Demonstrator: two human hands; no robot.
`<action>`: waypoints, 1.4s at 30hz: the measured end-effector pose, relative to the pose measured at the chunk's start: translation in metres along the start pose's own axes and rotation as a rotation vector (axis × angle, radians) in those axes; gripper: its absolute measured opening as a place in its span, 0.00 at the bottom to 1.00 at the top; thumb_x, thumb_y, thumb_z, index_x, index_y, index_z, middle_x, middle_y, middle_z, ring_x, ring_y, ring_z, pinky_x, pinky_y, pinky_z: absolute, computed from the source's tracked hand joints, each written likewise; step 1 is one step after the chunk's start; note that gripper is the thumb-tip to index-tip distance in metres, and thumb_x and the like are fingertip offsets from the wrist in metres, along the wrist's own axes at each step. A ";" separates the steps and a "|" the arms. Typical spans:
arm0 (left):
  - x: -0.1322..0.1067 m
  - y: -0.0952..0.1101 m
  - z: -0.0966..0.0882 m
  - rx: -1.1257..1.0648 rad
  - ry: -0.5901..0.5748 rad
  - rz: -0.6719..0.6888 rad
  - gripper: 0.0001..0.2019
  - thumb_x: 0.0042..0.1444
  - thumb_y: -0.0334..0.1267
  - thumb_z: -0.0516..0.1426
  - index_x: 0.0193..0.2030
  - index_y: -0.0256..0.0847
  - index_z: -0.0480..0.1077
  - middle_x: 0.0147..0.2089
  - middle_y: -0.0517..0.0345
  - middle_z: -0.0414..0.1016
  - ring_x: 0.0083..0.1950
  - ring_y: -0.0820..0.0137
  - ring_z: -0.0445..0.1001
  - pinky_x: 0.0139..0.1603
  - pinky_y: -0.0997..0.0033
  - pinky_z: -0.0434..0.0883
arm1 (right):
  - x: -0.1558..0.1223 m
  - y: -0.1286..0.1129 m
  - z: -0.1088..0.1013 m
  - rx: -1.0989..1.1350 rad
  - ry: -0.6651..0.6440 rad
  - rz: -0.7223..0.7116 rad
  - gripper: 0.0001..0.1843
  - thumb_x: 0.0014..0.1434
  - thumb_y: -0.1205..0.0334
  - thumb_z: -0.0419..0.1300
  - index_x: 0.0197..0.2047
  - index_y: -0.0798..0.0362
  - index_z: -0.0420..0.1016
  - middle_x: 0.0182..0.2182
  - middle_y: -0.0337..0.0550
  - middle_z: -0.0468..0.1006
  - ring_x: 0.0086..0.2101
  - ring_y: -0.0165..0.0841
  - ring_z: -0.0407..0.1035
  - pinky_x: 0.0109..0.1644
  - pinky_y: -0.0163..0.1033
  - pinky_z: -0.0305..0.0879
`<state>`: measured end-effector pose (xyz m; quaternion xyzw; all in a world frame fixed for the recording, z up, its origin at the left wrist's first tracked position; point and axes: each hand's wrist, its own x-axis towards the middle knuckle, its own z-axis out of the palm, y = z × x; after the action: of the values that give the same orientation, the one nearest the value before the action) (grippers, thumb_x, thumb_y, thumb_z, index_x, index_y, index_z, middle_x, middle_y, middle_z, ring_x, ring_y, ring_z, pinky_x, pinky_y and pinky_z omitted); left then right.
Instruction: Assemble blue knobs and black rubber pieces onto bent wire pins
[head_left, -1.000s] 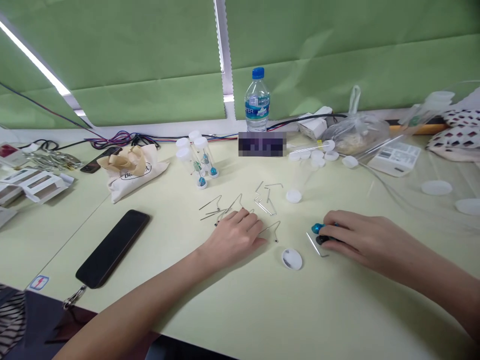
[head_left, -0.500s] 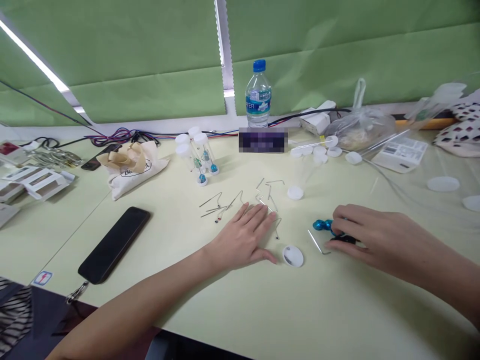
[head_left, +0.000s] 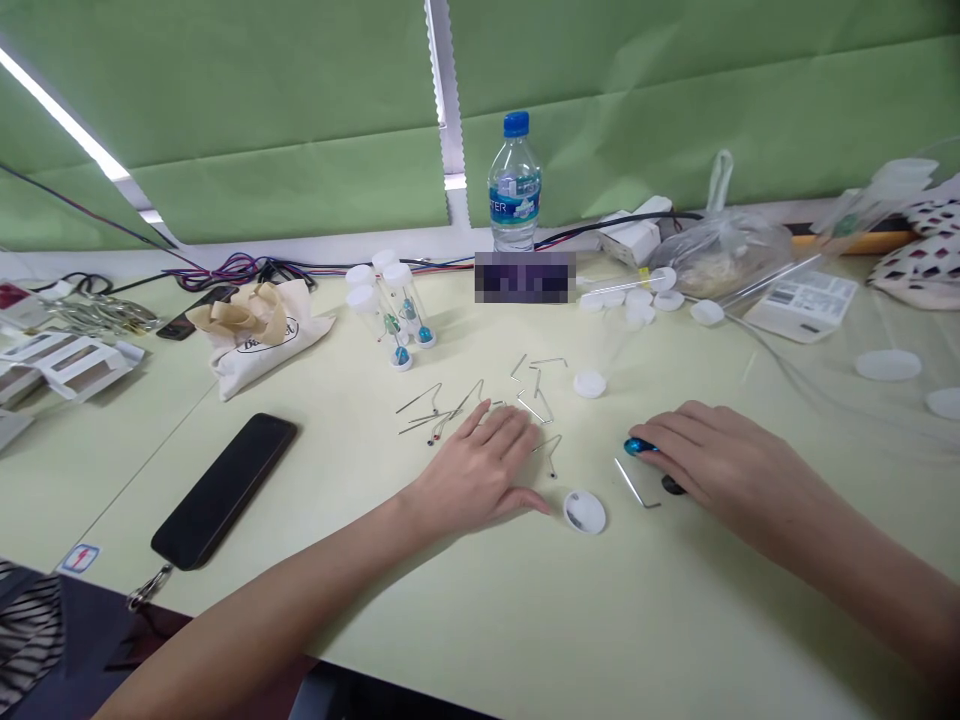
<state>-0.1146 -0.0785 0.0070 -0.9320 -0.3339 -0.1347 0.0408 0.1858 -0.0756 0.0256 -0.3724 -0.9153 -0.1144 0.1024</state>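
My left hand (head_left: 486, 462) lies palm down on the table, empty, its fingers stretched out at the edge of a group of thin bent metal rods (head_left: 454, 412). A white round cap (head_left: 584, 511) rests just right of its thumb. My right hand (head_left: 712, 460) is closed over a shiny blue rounded piece (head_left: 637, 446), most of which its fingers hide. Partly under that hand sits a small black piece (head_left: 673, 485). An L-shaped metal key (head_left: 636, 483) lies on the table to the left of it.
Several clear tubes with white caps (head_left: 391, 315) stand at the back left, beside a cloth pouch (head_left: 262, 335). A black phone (head_left: 225, 490) lies at front left. Behind stands a water bottle (head_left: 515, 185). Loose white caps (head_left: 667, 300) and a plastic bag (head_left: 724, 260) are back right.
My right hand has shifted from the black piece onto the blue piece and now covers most of it. My left hand has barely moved. The view has shifted slightly.
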 end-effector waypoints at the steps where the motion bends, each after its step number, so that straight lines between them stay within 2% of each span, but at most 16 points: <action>1: 0.000 0.000 0.000 -0.008 -0.014 -0.003 0.37 0.59 0.65 0.42 0.61 0.34 0.61 0.63 0.41 0.67 0.66 0.54 0.63 0.69 0.49 0.54 | 0.001 -0.001 -0.002 0.007 0.016 0.004 0.14 0.67 0.65 0.50 0.41 0.55 0.77 0.37 0.50 0.79 0.37 0.43 0.70 0.40 0.48 0.64; 5: 0.000 -0.001 -0.002 -0.027 -0.069 0.001 0.39 0.59 0.65 0.41 0.66 0.36 0.55 0.69 0.42 0.57 0.70 0.53 0.56 0.70 0.47 0.50 | 0.007 -0.014 -0.011 0.025 0.096 -0.016 0.16 0.68 0.65 0.48 0.41 0.56 0.77 0.39 0.52 0.79 0.38 0.44 0.70 0.40 0.48 0.65; 7: 0.001 -0.001 -0.003 -0.036 -0.097 0.025 0.41 0.58 0.66 0.41 0.69 0.38 0.51 0.71 0.43 0.53 0.71 0.53 0.53 0.71 0.46 0.48 | 0.010 -0.024 -0.011 0.018 0.092 -0.046 0.14 0.67 0.66 0.49 0.40 0.56 0.77 0.39 0.51 0.79 0.39 0.43 0.70 0.40 0.48 0.65; 10: 0.001 -0.001 -0.001 -0.054 -0.106 0.099 0.40 0.58 0.66 0.41 0.70 0.41 0.51 0.71 0.46 0.54 0.72 0.54 0.52 0.71 0.45 0.45 | 0.011 -0.037 -0.005 0.017 0.061 -0.093 0.14 0.66 0.69 0.49 0.40 0.56 0.77 0.40 0.50 0.79 0.40 0.42 0.71 0.40 0.46 0.65; 12: 0.000 -0.001 0.002 -0.054 -0.093 0.137 0.40 0.59 0.66 0.41 0.69 0.40 0.52 0.71 0.47 0.56 0.72 0.54 0.52 0.72 0.44 0.43 | 0.010 -0.040 -0.002 0.020 0.057 -0.096 0.13 0.67 0.67 0.50 0.41 0.56 0.77 0.40 0.50 0.79 0.39 0.41 0.71 0.40 0.46 0.65; 15: -0.001 0.000 0.003 -0.023 -0.060 0.138 0.40 0.59 0.65 0.41 0.67 0.37 0.56 0.70 0.45 0.57 0.71 0.54 0.54 0.72 0.44 0.44 | 0.010 -0.035 -0.007 0.004 0.063 -0.066 0.12 0.67 0.64 0.52 0.44 0.58 0.76 0.40 0.51 0.79 0.40 0.43 0.70 0.41 0.48 0.65; 18: 0.000 0.000 -0.001 0.010 -0.025 0.096 0.42 0.58 0.67 0.40 0.67 0.34 0.57 0.69 0.42 0.59 0.69 0.52 0.57 0.71 0.44 0.46 | 0.009 -0.021 -0.018 -0.016 0.079 -0.001 0.15 0.68 0.64 0.49 0.44 0.58 0.77 0.38 0.53 0.79 0.37 0.43 0.69 0.41 0.50 0.66; 22: 0.002 0.001 -0.011 0.011 0.013 0.096 0.47 0.54 0.71 0.39 0.71 0.37 0.46 0.73 0.40 0.47 0.71 0.50 0.53 0.70 0.44 0.46 | 0.004 0.001 -0.025 0.043 0.074 0.089 0.19 0.69 0.62 0.44 0.40 0.52 0.77 0.35 0.51 0.77 0.35 0.43 0.67 0.37 0.49 0.65; 24: 0.003 0.001 -0.014 -0.006 0.027 0.121 0.47 0.54 0.71 0.40 0.72 0.39 0.44 0.73 0.40 0.45 0.72 0.51 0.50 0.70 0.43 0.45 | 0.001 0.009 -0.023 0.108 0.041 0.086 0.19 0.69 0.60 0.45 0.39 0.50 0.77 0.35 0.50 0.76 0.35 0.42 0.67 0.36 0.48 0.65; 28: 0.003 0.001 -0.012 -0.024 -0.034 0.169 0.46 0.54 0.71 0.42 0.71 0.42 0.46 0.74 0.45 0.45 0.73 0.51 0.45 0.71 0.41 0.42 | -0.002 0.015 -0.013 0.151 0.016 0.074 0.20 0.69 0.59 0.45 0.35 0.49 0.77 0.34 0.47 0.76 0.34 0.40 0.67 0.35 0.47 0.65; 31: 0.002 0.000 -0.007 -0.033 -0.071 0.191 0.45 0.54 0.71 0.41 0.69 0.39 0.51 0.73 0.45 0.47 0.73 0.52 0.45 0.71 0.43 0.39 | 0.000 0.010 -0.009 0.137 -0.002 0.067 0.18 0.69 0.60 0.47 0.36 0.51 0.77 0.33 0.47 0.75 0.34 0.40 0.66 0.35 0.47 0.65; 33: 0.001 -0.002 -0.004 -0.040 -0.066 0.194 0.46 0.54 0.71 0.40 0.68 0.36 0.53 0.73 0.44 0.49 0.74 0.52 0.45 0.72 0.44 0.37 | 0.002 0.005 -0.008 0.120 -0.011 0.051 0.15 0.68 0.61 0.49 0.37 0.52 0.77 0.34 0.48 0.75 0.34 0.40 0.66 0.36 0.47 0.65; 38: 0.000 -0.005 -0.003 -0.057 -0.019 0.209 0.48 0.53 0.71 0.41 0.70 0.36 0.49 0.72 0.43 0.51 0.73 0.52 0.45 0.72 0.44 0.39 | 0.006 -0.010 -0.011 0.108 0.067 -0.002 0.12 0.68 0.62 0.51 0.42 0.55 0.76 0.36 0.49 0.76 0.36 0.40 0.67 0.38 0.46 0.65; 42: 0.001 -0.004 -0.002 -0.060 0.002 0.209 0.47 0.53 0.72 0.40 0.66 0.34 0.57 0.69 0.41 0.57 0.71 0.50 0.51 0.72 0.44 0.42 | 0.007 -0.023 -0.009 0.075 0.073 -0.117 0.10 0.66 0.67 0.53 0.40 0.56 0.77 0.35 0.48 0.76 0.37 0.39 0.68 0.41 0.45 0.65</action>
<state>-0.1165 -0.0754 0.0095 -0.9624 -0.2308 -0.1407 0.0270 0.1656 -0.0903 0.0331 -0.3100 -0.9347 -0.0990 0.1428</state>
